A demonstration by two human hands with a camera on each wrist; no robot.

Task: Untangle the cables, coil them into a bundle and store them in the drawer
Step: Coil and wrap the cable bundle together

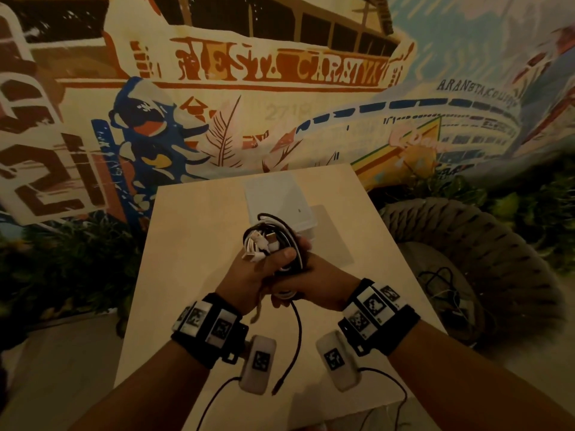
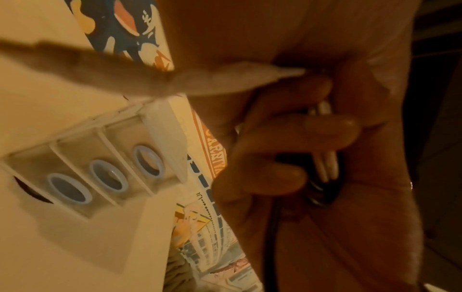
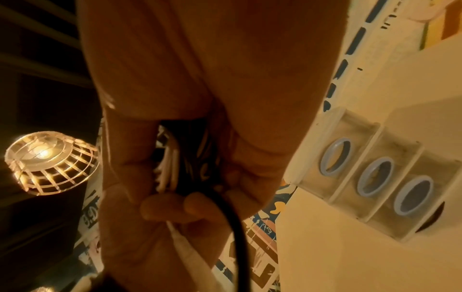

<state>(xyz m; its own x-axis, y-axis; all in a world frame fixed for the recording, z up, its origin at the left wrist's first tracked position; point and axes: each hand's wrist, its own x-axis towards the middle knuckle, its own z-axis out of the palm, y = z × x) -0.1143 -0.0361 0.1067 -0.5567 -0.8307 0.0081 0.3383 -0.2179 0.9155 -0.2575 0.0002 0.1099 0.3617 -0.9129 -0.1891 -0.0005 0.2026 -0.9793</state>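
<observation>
Nearest: one loose black cable end [image 1: 292, 343] hangs from the bundle toward the person, plug tip low over the table [image 1: 174, 275]. Left hand [image 1: 249, 275] and right hand [image 1: 314, 281] both have fingers curled round the cable bundle [image 1: 270, 241], held above the table's middle. Bundle: black and white cables coiled together, white connector ends poking out left; long axis runs roughly away from the person, loops up. Beyond it, a small white drawer unit [image 1: 280, 197], three clear fronts with blue rings.
</observation>
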